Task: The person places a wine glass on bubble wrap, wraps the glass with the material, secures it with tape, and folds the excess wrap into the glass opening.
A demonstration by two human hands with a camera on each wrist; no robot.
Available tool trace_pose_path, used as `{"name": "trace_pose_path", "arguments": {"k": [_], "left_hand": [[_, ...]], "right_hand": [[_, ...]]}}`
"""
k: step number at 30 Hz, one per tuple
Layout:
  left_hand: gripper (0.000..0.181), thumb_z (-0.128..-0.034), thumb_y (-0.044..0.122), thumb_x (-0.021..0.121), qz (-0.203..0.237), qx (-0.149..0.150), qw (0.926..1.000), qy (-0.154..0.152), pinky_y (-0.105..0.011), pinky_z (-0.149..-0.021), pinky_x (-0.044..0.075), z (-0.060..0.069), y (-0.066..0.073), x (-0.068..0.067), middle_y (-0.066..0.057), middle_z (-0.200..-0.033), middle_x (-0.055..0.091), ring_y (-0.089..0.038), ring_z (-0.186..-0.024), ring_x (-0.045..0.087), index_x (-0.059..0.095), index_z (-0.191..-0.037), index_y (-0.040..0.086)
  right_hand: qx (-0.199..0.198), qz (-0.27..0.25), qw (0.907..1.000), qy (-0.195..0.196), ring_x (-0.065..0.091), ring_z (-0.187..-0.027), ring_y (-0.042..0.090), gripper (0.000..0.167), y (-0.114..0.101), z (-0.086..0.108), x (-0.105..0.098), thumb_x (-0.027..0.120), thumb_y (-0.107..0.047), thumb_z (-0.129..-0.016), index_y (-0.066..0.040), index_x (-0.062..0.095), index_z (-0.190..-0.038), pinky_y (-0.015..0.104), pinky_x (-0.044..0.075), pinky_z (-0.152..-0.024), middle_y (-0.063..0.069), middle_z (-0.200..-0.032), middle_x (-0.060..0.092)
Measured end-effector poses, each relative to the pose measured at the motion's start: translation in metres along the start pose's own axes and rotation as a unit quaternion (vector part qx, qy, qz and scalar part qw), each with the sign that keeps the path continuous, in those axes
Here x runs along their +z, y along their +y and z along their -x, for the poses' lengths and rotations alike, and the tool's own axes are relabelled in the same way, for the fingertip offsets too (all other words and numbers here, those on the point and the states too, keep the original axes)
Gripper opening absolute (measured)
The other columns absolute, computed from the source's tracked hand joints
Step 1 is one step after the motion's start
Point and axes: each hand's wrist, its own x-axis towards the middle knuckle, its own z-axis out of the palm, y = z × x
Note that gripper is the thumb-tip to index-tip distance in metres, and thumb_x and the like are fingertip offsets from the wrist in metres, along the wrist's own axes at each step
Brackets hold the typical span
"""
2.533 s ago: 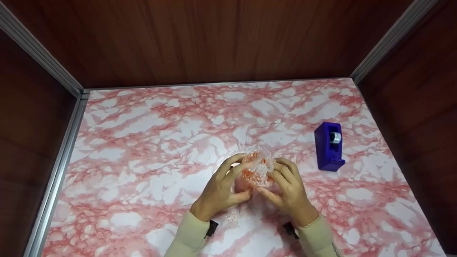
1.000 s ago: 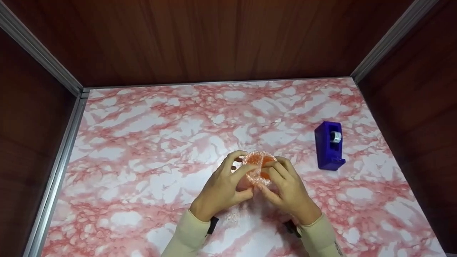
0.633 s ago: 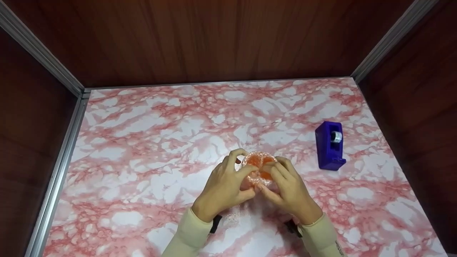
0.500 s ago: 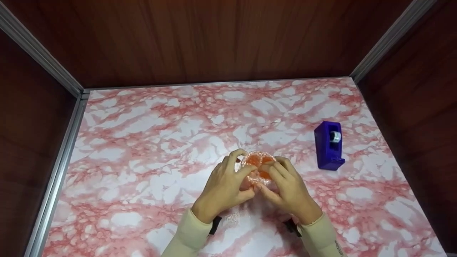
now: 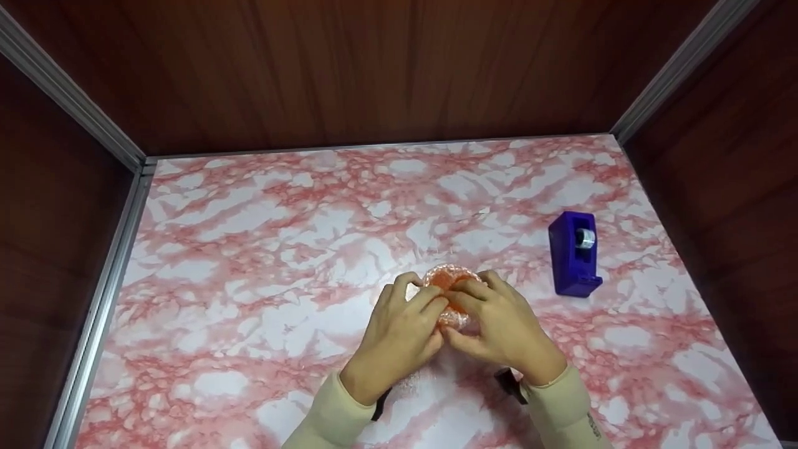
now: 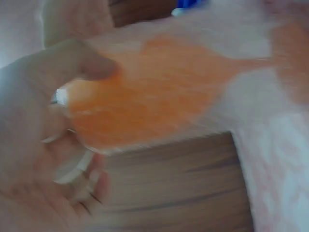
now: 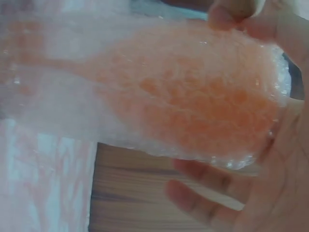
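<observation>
An orange stemmed goblet (image 6: 145,96) stands wrapped in clear bubble wrap (image 7: 63,106); bowl and stem show through the wrap in both wrist views. From the head view its round top faces up, orange inside the wrap's ring-shaped edge (image 5: 454,320). My left hand (image 5: 396,333) holds the near left side, fingers bent over the top edge. On the other side my right hand (image 5: 508,324) grips the wrapped bowl, its index and middle fingers reaching over the top. The fingertips of both hands meet there and partly cover the opening. The left wrist view is blurred.
A purple tape dispenser (image 5: 573,255) with a clear roll stands on the right of the pink-and-white marbled table (image 5: 249,249). Dark wood panels (image 5: 374,75) with metal framing close off the back and sides.
Bubble wrap that was bunched over the top has been pressed aside or down, baring the round orange top. The left hand's fingers have since moved inward over it, meeting the right's.
</observation>
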Motion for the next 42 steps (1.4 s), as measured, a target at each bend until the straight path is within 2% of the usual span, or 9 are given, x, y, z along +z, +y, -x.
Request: {"name": "trace_pose_path", "arguments": {"k": [4, 7, 11, 15, 19, 23, 26, 35, 42], "left_hand": [[0.02, -0.0697, 0.022, 0.078, -0.071, -0.03, 0.9957, -0.051, -0.049, -0.085, 0.04, -0.006, 0.009, -0.005, 0.007, -0.101, 0.067, -0.03, -0.11, 0.052, 0.072, -0.088, 0.018], [0.017, -0.0733, 0.026, 0.079, -0.091, -0.054, 0.987, -0.121, -0.056, -0.089, 0.039, -0.012, 0.012, -0.007, 0.006, -0.096, 0.067, -0.033, -0.103, 0.057, 0.071, -0.086, 0.019], [0.014, -0.0759, 0.029, 0.078, -0.086, -0.074, 0.9698, -0.216, -0.051, -0.081, 0.046, -0.022, 0.012, -0.007, 0.005, -0.086, 0.064, -0.029, -0.081, 0.063, 0.07, -0.081, 0.019], [0.011, -0.0762, 0.03, 0.077, -0.078, -0.072, 0.9591, -0.263, -0.046, -0.076, 0.046, -0.027, 0.01, -0.005, 0.005, -0.083, 0.063, -0.026, -0.076, 0.064, 0.071, -0.077, 0.022], [0.018, -0.0767, 0.03, 0.077, -0.067, -0.052, 0.9669, -0.24, -0.045, -0.077, 0.047, -0.024, 0.009, -0.002, 0.004, -0.092, 0.062, -0.027, -0.078, 0.063, 0.071, -0.089, 0.019], [0.032, -0.0751, 0.027, 0.078, -0.055, -0.017, 0.9868, -0.151, -0.042, -0.07, 0.049, -0.016, 0.007, 0.004, 0.004, -0.099, 0.062, -0.025, -0.071, 0.061, 0.066, -0.103, 0.017], [0.034, -0.0736, 0.023, 0.077, -0.043, -0.001, 0.9927, -0.113, -0.039, -0.063, 0.05, -0.013, 0.006, 0.007, 0.004, -0.1, 0.063, -0.024, -0.065, 0.059, 0.066, -0.105, 0.016], [0.012, -0.0733, 0.02, 0.077, -0.036, -0.037, 0.9779, -0.203, -0.037, -0.059, 0.05, -0.022, 0.008, 0.0, 0.004, -0.098, 0.063, -0.024, -0.066, 0.059, 0.073, -0.084, 0.016], [0.002, -0.0713, 0.016, 0.073, -0.046, -0.027, 0.9845, -0.167, -0.037, -0.058, 0.051, -0.017, 0.007, 0.001, 0.004, -0.097, 0.065, -0.025, -0.066, 0.06, 0.072, -0.072, 0.016]], "right_hand": [[0.015, 0.014, 0.9992, -0.033, 0.056, -0.1, 0.026, 0.049, -0.003, -0.003, -0.002, 0.069, -0.047, -0.083, -0.011, 0.074, -0.117, 0.04, 0.051, -0.079, 0.001, -0.116, 0.067], [0.012, 0.019, 0.9991, -0.035, 0.055, -0.098, 0.028, 0.045, -0.005, -0.004, -0.002, 0.07, -0.047, -0.082, -0.011, 0.074, -0.11, 0.041, 0.052, -0.077, 0.001, -0.115, 0.066], [0.0, 0.022, 0.9994, -0.026, 0.053, -0.091, 0.028, 0.036, -0.005, -0.004, 0.0, 0.07, -0.046, -0.082, -0.012, 0.072, -0.093, 0.039, 0.05, -0.07, 0.001, -0.104, 0.064], [-0.01, 0.01, 0.9994, -0.033, 0.05, -0.086, 0.026, 0.034, -0.005, -0.006, -0.001, 0.071, -0.046, -0.084, -0.012, 0.073, -0.083, 0.038, 0.046, -0.072, 0.0, -0.094, 0.061], [-0.024, -0.014, 0.9983, -0.051, 0.048, -0.085, 0.023, 0.034, -0.004, -0.009, -0.004, 0.072, -0.044, -0.084, -0.01, 0.078, -0.083, 0.038, 0.042, -0.078, 0.0, -0.092, 0.062], [-0.02, -0.028, 0.9974, -0.063, 0.048, -0.089, 0.023, 0.034, -0.002, -0.008, -0.007, 0.072, -0.041, -0.084, -0.008, 0.08, -0.089, 0.038, 0.041, -0.084, 0.001, -0.101, 0.064], [-0.014, -0.028, 0.9974, -0.065, 0.049, -0.096, 0.025, 0.036, -0.002, -0.005, -0.008, 0.071, -0.042, -0.087, -0.008, 0.08, -0.097, 0.038, 0.044, -0.084, 0.003, -0.113, 0.064], [0.005, -0.03, 0.9989, -0.037, 0.052, -0.102, 0.026, 0.038, -0.004, 0.0, -0.001, 0.073, -0.038, -0.085, -0.009, 0.07, -0.108, 0.039, 0.049, -0.085, 0.002, -0.117, 0.062], [0.02, 0.026, 0.9989, -0.034, 0.055, -0.106, 0.031, 0.049, -0.013, -0.002, -0.001, 0.069, -0.043, -0.082, -0.008, 0.069, -0.116, 0.043, 0.048, -0.092, 0.004, -0.117, 0.063]]}}
